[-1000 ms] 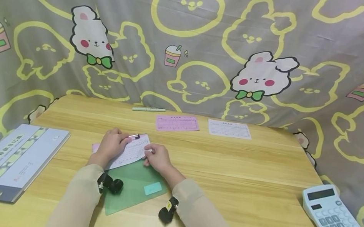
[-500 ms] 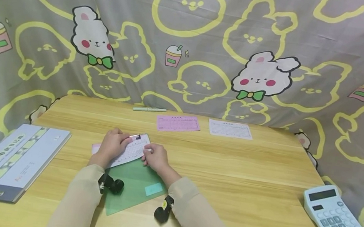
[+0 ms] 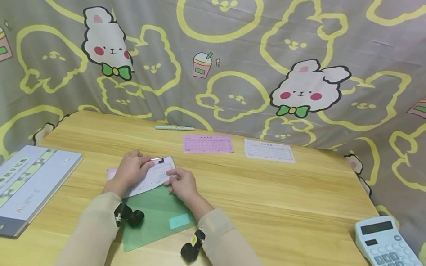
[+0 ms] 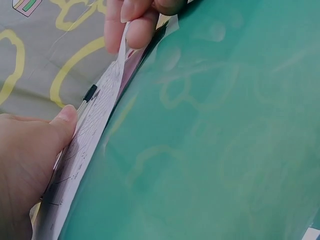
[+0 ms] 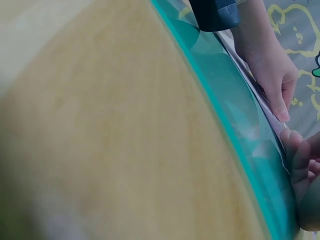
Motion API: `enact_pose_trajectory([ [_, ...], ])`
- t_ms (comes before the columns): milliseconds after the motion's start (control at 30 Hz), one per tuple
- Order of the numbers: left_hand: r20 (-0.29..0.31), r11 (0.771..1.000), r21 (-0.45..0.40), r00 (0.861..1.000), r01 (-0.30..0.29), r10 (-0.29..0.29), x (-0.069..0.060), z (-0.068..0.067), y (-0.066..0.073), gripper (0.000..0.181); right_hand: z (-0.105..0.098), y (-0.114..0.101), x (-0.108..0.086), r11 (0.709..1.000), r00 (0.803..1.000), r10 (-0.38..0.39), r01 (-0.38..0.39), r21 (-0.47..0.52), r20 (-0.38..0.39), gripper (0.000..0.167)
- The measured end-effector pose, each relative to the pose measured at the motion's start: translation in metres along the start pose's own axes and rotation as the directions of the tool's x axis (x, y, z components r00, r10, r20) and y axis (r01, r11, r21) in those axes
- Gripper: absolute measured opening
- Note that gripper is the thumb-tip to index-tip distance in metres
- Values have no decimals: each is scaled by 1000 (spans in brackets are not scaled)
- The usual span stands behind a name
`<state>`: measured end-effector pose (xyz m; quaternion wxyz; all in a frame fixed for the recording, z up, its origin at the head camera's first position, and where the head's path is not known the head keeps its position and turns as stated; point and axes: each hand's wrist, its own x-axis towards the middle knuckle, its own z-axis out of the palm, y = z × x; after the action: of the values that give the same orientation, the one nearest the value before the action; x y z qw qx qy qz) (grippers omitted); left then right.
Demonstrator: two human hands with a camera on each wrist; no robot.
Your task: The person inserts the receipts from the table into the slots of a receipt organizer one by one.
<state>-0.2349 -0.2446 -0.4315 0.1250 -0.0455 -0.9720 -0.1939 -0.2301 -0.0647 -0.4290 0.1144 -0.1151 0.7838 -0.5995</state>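
Observation:
A green clipboard lies tilted on the table, a metal clip with a black end at its top. White printed slips lie over its upper part, with a pink edge showing at the left. My left hand rests on the slips beside the clip; in the left wrist view its thumb presses by the clip. My right hand pinches the slips' right edge, which stands lifted between its fingers in the left wrist view.
At the back lie a pen, a pink slip and a white slip. A large ledger book is at the left, a calculator at the right. Patterned cloth hangs behind the table.
My right hand has shifted slightly to the left, along with its wrist camera. The left hand stays on the slips.

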Motion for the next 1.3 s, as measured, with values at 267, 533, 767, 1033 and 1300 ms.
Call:
enact_pose_trajectory([
  [267,-12,1000,6,1000,-18,18,1,-1,-1,31,-1,0,-1,1000,1000,18,-18,-18,-6,20],
  [533,-10,1000,14,1000,-19,19,0,-1,0,30,0,0,-2,1000,999,6,-7,-22,-32,21],
  [767,23,1000,14,1000,3,-4,1,-3,1,31,-1,-1,-4,1000,999,-15,14,-22,-49,22],
  [1033,39,1000,19,999,22,-23,1,-3,2,32,0,-2,-6,999,998,-4,2,-36,-60,22],
  [1300,55,999,21,998,25,-26,3,-6,3,33,1,-3,-6,1000,996,10,-8,14,-94,22],
])
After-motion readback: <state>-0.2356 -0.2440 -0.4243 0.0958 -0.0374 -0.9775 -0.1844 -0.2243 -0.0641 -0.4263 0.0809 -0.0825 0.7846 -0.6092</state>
